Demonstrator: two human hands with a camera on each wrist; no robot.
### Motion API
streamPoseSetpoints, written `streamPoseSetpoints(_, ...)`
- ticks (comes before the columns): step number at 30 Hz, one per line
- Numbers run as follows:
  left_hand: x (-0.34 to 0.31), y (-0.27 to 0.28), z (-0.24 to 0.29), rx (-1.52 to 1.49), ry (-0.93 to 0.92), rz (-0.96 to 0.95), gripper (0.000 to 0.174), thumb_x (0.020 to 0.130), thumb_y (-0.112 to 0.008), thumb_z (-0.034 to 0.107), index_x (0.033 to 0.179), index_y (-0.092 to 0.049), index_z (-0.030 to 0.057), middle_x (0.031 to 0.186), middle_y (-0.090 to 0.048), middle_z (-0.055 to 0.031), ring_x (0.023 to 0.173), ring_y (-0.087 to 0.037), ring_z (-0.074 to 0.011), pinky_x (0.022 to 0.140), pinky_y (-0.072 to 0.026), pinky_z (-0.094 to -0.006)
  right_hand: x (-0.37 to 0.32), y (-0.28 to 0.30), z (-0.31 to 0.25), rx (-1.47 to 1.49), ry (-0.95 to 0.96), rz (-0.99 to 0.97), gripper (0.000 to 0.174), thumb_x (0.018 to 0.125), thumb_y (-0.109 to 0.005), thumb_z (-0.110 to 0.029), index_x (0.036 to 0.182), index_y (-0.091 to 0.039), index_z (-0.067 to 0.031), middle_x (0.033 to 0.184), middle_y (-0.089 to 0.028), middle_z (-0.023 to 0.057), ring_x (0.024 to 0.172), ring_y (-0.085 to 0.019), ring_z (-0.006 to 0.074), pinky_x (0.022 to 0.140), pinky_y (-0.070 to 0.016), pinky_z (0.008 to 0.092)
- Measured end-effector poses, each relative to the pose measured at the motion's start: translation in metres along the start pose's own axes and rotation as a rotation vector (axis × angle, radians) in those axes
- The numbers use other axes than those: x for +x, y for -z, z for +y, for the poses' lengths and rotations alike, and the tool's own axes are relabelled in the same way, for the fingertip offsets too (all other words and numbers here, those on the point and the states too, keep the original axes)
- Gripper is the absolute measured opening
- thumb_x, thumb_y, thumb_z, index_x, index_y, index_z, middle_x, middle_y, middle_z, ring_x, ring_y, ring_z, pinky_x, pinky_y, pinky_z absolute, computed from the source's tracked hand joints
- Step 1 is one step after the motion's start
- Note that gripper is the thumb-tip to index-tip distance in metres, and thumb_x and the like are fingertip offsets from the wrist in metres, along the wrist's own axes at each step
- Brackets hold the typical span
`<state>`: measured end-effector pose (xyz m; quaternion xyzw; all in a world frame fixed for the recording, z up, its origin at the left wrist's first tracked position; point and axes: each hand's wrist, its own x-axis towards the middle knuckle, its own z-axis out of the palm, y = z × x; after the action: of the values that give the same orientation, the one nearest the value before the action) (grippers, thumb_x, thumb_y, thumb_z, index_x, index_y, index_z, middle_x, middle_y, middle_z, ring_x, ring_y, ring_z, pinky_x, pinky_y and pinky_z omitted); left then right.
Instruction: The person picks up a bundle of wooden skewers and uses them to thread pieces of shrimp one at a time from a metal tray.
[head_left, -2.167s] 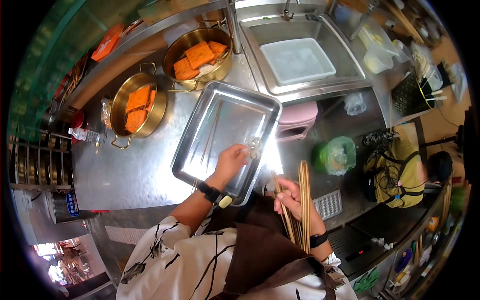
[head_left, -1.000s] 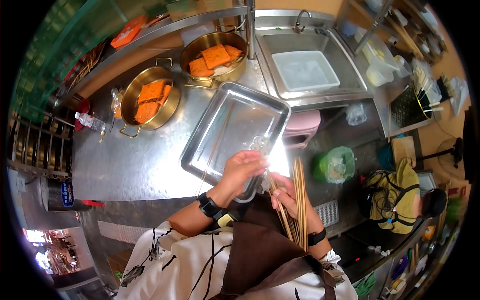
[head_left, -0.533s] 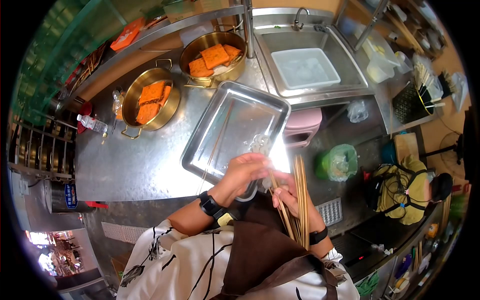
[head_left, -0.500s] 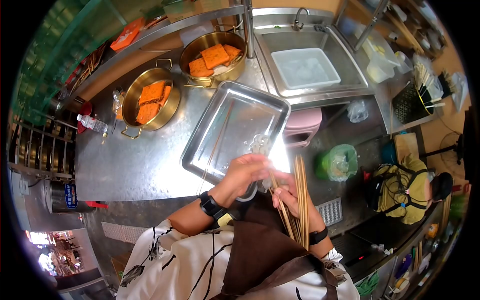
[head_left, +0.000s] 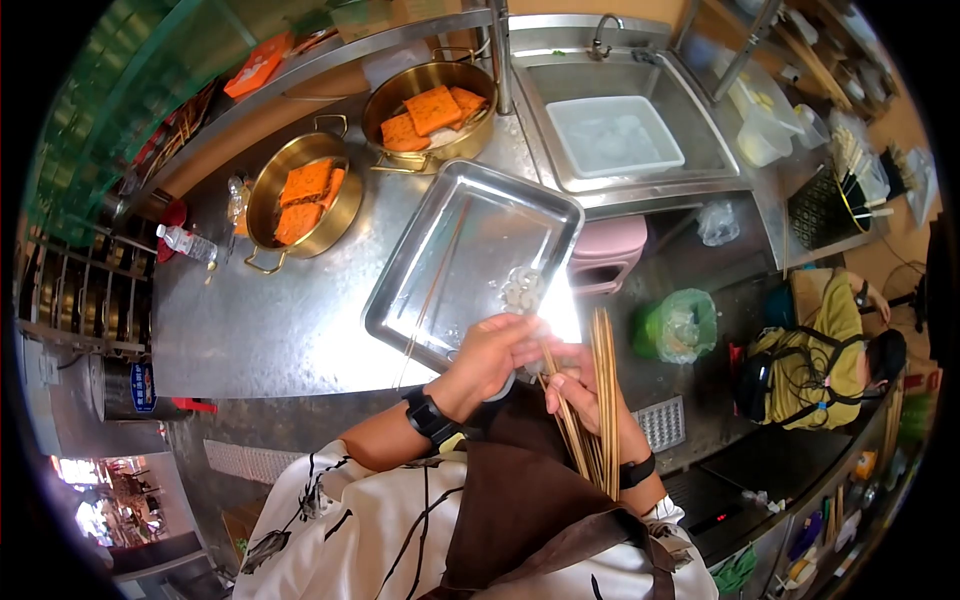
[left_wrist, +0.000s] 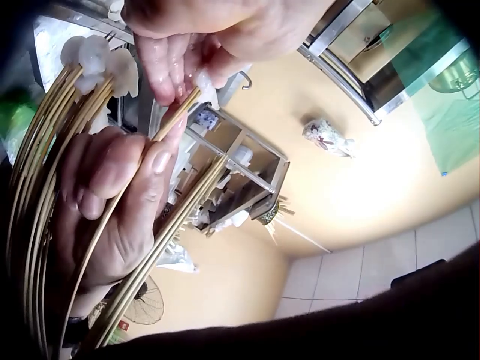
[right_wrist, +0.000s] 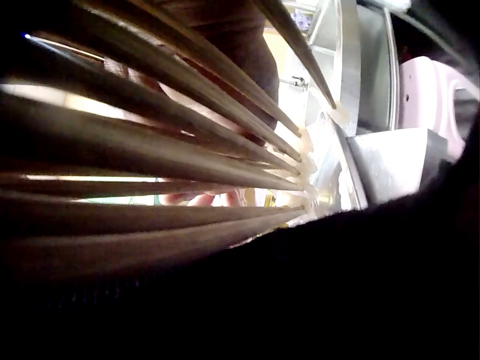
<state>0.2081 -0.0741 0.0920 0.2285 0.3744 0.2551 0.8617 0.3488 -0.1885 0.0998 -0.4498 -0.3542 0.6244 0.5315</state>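
Note:
In the head view, my right hand (head_left: 590,395) grips a bundle of thin wooden skewers (head_left: 604,370) beyond the tray's near right corner. My left hand (head_left: 490,355) meets it at the tip of one skewer. Seen from the left wrist, the left fingers pinch a small pale piece (left_wrist: 205,84) at that tip, and the right thumb and fingers hold the skewer (left_wrist: 169,126). Other skewers carry pale pieces (left_wrist: 93,54) at their ends. More pale translucent pieces (head_left: 521,290) lie in the metal tray (head_left: 480,235), with a couple of skewers (head_left: 436,275).
Two brass pans (head_left: 345,200) (head_left: 480,130) with orange slabs stand behind the tray on the steel table (head_left: 240,340). A sink holding a white tub (head_left: 615,137) is at the back. A pink stool (head_left: 607,255), green-lined bin (head_left: 680,325) and another person (head_left: 820,370) are at the right.
My left hand has moved from the pale pieces in the tray to a skewer tip at my right hand, where it has stayed. The other person has shifted, an arm now reaching out.

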Motion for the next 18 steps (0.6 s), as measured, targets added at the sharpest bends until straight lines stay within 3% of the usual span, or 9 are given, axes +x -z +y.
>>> streamPoseSetpoints(8,-0.005,-0.003,-0.005,-0.025,-0.009,-0.007,0.015,0.089,-0.059,0.012,0.098,-0.058,-0.0005,0.099,-0.063,-0.0161,0.093,-0.063,-0.0256,0.086,-0.0498,-0.0362,0.001,0.003,0.002,0.05,-0.06,0.001,0.029,0.093,-0.046,-0.005,0.121,-0.037,-0.0051,0.071,-0.053,0.0048,0.063,-0.051,0.0105,0.059,-0.041,0.0223)
streamPoseSetpoints(12,-0.007,-0.003,-0.005,-0.086,0.038,-0.099,0.019,0.089,-0.059,0.015,0.099,-0.058,-0.0018,0.1,-0.063,-0.0164,0.095,-0.062,-0.0249,0.088,-0.049,-0.0372,0.002,0.004,0.003,0.064,-0.031,-0.007,0.025,0.093,-0.046,-0.005,0.116,-0.037,-0.0079,0.071,-0.052,0.0049,0.062,-0.051,0.0107,0.056,-0.0403,0.022)
streamPoseSetpoints(18,-0.006,0.001,-0.011,-0.041,0.006,-0.092,0.025,0.09,-0.057,0.014,0.106,-0.057,-0.0045,0.102,-0.063,-0.0156,0.096,-0.062,-0.0246,0.089,-0.0481,-0.0377,0.002,0.005,0.007,0.096,-0.002,-0.009,0.019,0.093,-0.046,-0.005,0.109,-0.037,-0.0099,0.07,-0.052,0.0048,0.062,-0.051,0.0111,0.054,-0.0401,0.022)
